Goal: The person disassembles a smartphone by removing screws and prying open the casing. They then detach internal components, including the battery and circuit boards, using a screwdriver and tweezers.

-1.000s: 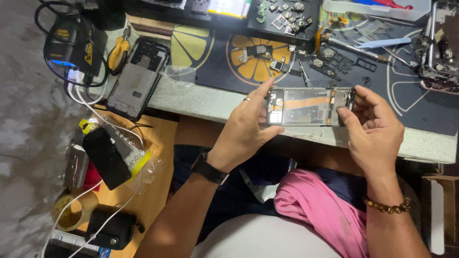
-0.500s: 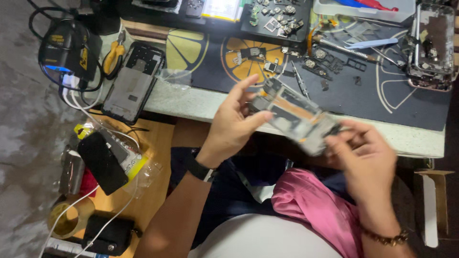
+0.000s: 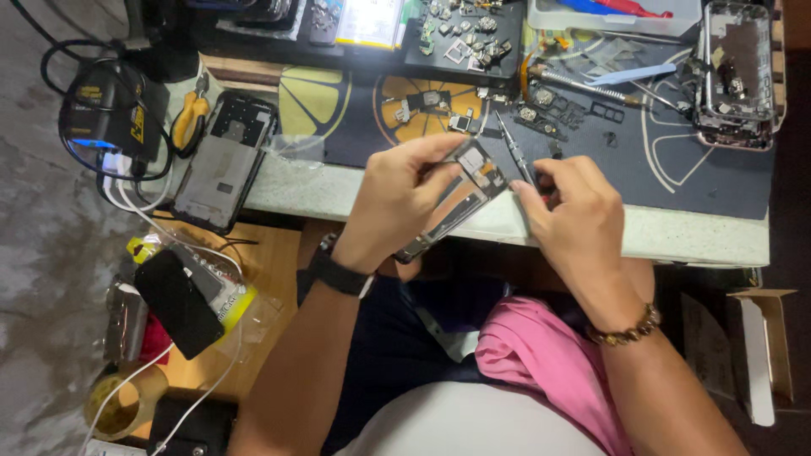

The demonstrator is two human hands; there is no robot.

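Head view: left hand (image 3: 397, 207) is clenched around an opened phone frame (image 3: 460, 198), held tilted above the near edge of the surface (image 3: 693, 236), while the right hand (image 3: 579, 224) pinches a pair of tweezers (image 3: 514, 156) whose tips rest just beside the frame's upper end. Farther back on the dark work mat (image 3: 701, 169) lie small loose phone parts (image 3: 460, 38), a second stripped phone (image 3: 735, 72) at far right, another phone body (image 3: 224, 160) at left beside yellow-handled pliers (image 3: 190, 118), and a pink cloth (image 3: 541, 363) on the lap.
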